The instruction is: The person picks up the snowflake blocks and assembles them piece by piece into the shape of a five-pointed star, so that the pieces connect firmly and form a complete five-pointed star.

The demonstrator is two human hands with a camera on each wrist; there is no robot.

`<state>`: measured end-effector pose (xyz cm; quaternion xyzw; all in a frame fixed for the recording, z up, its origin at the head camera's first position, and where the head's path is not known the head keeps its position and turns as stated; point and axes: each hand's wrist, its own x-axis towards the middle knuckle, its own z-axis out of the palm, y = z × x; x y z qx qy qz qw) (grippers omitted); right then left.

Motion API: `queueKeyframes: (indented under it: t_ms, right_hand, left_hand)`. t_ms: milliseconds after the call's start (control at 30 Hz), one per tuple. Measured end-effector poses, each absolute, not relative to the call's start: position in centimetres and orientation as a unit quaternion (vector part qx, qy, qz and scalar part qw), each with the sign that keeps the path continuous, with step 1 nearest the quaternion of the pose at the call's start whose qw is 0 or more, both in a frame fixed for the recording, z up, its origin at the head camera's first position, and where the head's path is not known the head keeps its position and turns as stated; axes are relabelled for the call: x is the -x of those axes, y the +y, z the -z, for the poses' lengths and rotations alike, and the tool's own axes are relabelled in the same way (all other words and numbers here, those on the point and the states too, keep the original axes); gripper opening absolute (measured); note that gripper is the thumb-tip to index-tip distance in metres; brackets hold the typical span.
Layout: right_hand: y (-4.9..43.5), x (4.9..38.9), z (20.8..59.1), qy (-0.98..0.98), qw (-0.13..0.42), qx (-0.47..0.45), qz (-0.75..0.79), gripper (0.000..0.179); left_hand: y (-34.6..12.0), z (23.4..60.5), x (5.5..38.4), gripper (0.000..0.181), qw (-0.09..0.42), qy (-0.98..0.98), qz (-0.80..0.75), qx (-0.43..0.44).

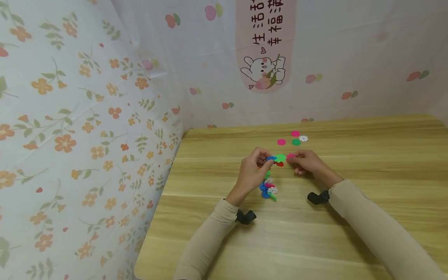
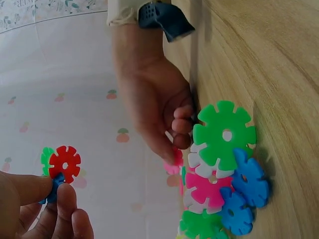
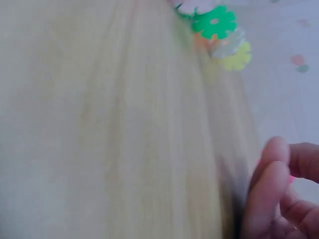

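My left hand (image 1: 250, 171) pinches a blue flower-shaped plastic disc (image 2: 56, 188) between thumb and fingers. Slotted together with it are a red disc (image 2: 65, 164) and a bright green disc (image 1: 280, 158), held above the table. Just to the right, my right hand (image 1: 307, 161) pinches a pink disc (image 1: 290, 156) at its fingertips; in the right wrist view the fingers hide most of it. Below the left hand lies a group of joined discs, with a green disc (image 2: 224, 135), a pink disc (image 2: 209, 188) and blue discs (image 2: 251, 177) among them.
Beyond the hands, a pink disc (image 1: 281, 142), another pink disc (image 1: 295, 133), a green disc (image 1: 296, 142) and a white disc (image 1: 303, 138) lie on the wooden table (image 1: 378, 171). Patterned cloth (image 1: 203, 70) hangs along the table's back and left edges.
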<state>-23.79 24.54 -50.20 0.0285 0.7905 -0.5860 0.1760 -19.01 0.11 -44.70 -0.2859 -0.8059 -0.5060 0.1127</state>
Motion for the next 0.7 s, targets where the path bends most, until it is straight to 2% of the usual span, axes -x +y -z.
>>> queueKeyframes:
  t_ms: [267,433,700]
  right_hand:
    - [25.6,21.1,48.6,0.784,0.167,0.016,0.598,0.040]
    - [25.7,18.7,46.2,0.788,0.123,0.042,0.601,0.042]
    - [25.4,16.7,43.6,0.816,0.048,0.092,0.568,0.031]
  left_hand:
    - [0.3,44.8,19.0,0.013,0.114,-0.801,0.509,0.292]
    - [0.4,44.8,18.8,0.013,0.110,-0.803,0.507,0.292]
    - [0.6,44.4,18.6,0.014,0.097,-0.806,0.496,0.308]
